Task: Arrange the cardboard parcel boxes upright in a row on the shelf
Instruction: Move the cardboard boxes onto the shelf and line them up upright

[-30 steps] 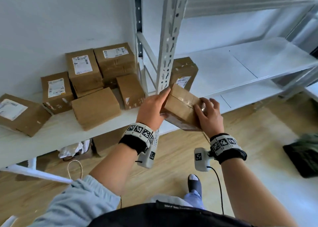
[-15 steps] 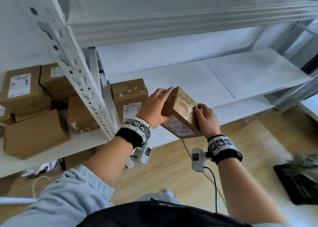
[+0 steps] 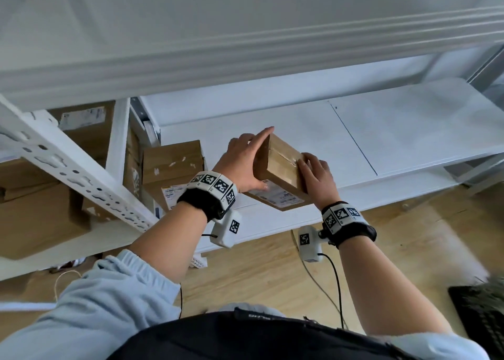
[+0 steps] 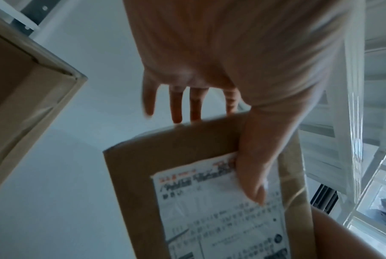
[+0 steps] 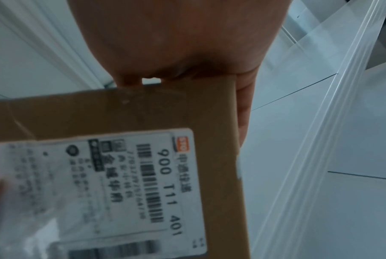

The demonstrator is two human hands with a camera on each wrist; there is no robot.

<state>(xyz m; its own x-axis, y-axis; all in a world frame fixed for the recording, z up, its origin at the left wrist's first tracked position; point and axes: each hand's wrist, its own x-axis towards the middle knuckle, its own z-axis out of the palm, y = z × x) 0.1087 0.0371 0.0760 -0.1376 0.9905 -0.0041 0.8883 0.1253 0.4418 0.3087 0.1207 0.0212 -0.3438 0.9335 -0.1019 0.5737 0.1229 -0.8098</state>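
Early days, I judge: only 1 upright box (image 3: pixel 173 166) stands at the left end of the white shelf (image 3: pixel 409 130). The held box (image 3: pixel 283 166) hangs tilted over the shelf's front edge, near that one, not yet set down. The left hand (image 3: pixel 242 163) clamps its left side, thumb on the label (image 4: pixel 220 210); the right hand (image 3: pixel 317 177) curls over its right end. Several loose boxes (image 3: pixel 35 217) (jumbled) wait in the next bay.

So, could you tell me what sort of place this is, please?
Probably a parcel storeroom or courier pickup point. It has white slotted-steel shelving with taped cardboard boxes stacked on it, and there is a barcoded courier waybill on the carried box.
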